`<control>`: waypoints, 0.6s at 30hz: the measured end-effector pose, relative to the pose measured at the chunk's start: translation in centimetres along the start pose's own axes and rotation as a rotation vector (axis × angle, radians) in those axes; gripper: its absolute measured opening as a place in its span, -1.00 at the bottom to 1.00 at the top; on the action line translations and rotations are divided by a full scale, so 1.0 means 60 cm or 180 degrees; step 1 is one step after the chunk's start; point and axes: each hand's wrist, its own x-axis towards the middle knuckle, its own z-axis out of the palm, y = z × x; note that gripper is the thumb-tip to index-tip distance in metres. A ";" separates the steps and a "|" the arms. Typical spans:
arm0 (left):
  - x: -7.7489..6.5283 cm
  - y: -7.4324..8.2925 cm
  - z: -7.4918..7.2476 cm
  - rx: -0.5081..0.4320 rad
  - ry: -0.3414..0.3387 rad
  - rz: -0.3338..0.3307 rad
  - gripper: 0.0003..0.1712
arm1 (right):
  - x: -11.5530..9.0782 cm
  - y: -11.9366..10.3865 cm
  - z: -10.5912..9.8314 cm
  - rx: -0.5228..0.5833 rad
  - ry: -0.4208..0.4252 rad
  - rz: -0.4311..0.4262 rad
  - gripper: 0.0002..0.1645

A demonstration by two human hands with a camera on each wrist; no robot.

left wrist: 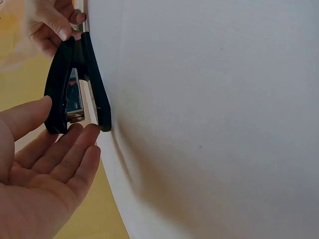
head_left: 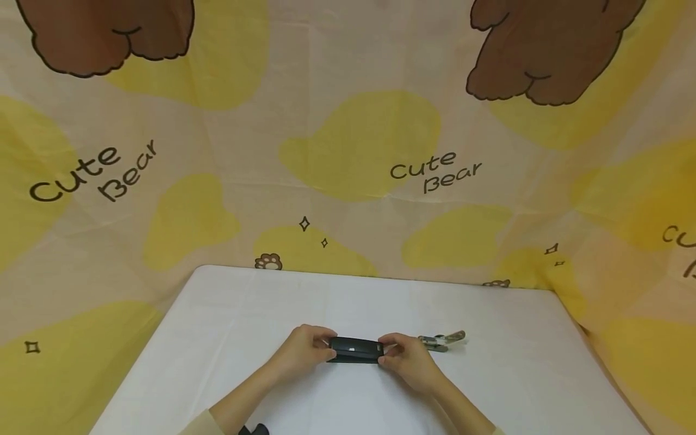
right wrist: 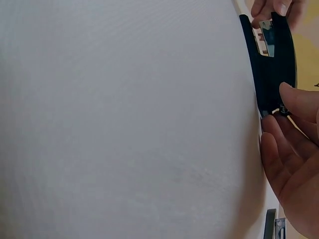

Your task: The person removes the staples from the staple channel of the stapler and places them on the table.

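A black stapler (head_left: 354, 350) lies lengthwise across the white table between both hands. Its upper arm stands raised from its base, and the metal magazine shows in the gap in the left wrist view. My left hand (head_left: 307, 350) pinches the front end of the upper arm, thumb on one side and fingers on the other. At the hinge end, my right hand (head_left: 410, 361) holds the stapler (right wrist: 274, 64) between thumb and fingers. Just beyond the right hand lies a small metallic tool (head_left: 441, 341) with spread arms; its kind is hard to tell.
The white table (head_left: 250, 314) has its far edge against a yellow and beige cloth (head_left: 348, 151) printed with bears and lettering. At the bottom of the head view, a black object (head_left: 257, 429) shows partly beside the left forearm.
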 end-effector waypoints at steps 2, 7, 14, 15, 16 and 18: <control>-0.002 0.001 0.002 -0.0018 -0.0027 -0.0010 -0.58 | -0.005 -0.001 -0.001 -0.0009 -0.0015 -0.0005 -0.54; -0.008 0.006 0.004 -0.0057 -0.0066 0.0013 -0.58 | -0.015 -0.003 -0.004 -0.0022 -0.0085 -0.0021 -0.52; -0.017 0.009 0.008 -0.0028 -0.0087 0.0024 -0.59 | -0.026 -0.007 -0.006 0.0000 -0.0167 0.0011 -0.50; -0.018 0.009 0.009 -0.0026 -0.0098 0.0027 -0.59 | -0.028 -0.007 -0.007 -0.0006 -0.0174 0.0013 -0.50; -0.019 0.009 0.009 -0.0025 -0.0111 0.0039 -0.58 | -0.030 -0.007 -0.007 -0.0006 -0.0180 0.0017 -0.50; -0.021 0.010 0.011 -0.0006 -0.0145 0.0051 -0.58 | -0.034 -0.007 -0.007 -0.0044 -0.0187 0.0019 -0.50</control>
